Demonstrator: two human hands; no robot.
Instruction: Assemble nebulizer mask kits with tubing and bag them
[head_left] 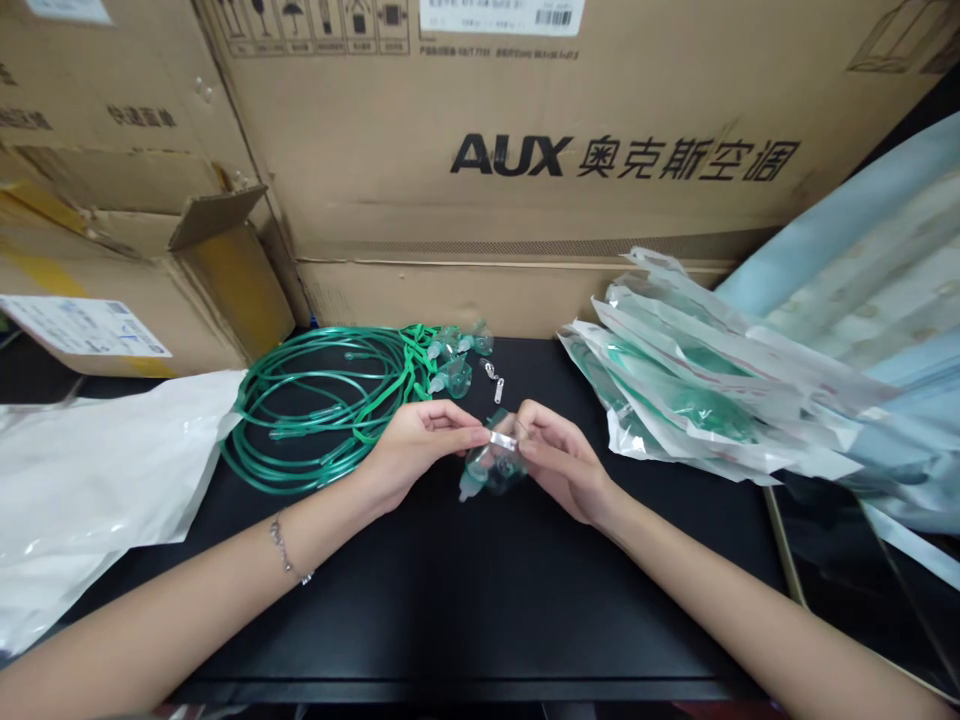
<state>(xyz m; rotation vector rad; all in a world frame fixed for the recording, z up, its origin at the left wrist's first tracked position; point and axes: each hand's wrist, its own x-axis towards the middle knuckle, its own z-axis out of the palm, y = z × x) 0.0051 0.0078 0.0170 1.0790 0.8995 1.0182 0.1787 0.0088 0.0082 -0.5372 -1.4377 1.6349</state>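
Both of my hands meet over the middle of a black table (480,600). Between them I hold a clear green plastic mask (491,468) with a small metal strip (502,440) across its top. My left hand (420,440) pinches the strip's left end with thumb and fingertips. My right hand (559,460) is closed on the mask and the strip's right end. A thin bracelet sits on my left wrist.
Coiled green tubing (322,400) with more clear masks (454,360) lies behind my left hand. Small metal clips (495,385) lie near them. Sealed packets (690,390) pile up at right. A white plastic bag (90,480) lies at left. Cardboard boxes (525,150) stand behind.
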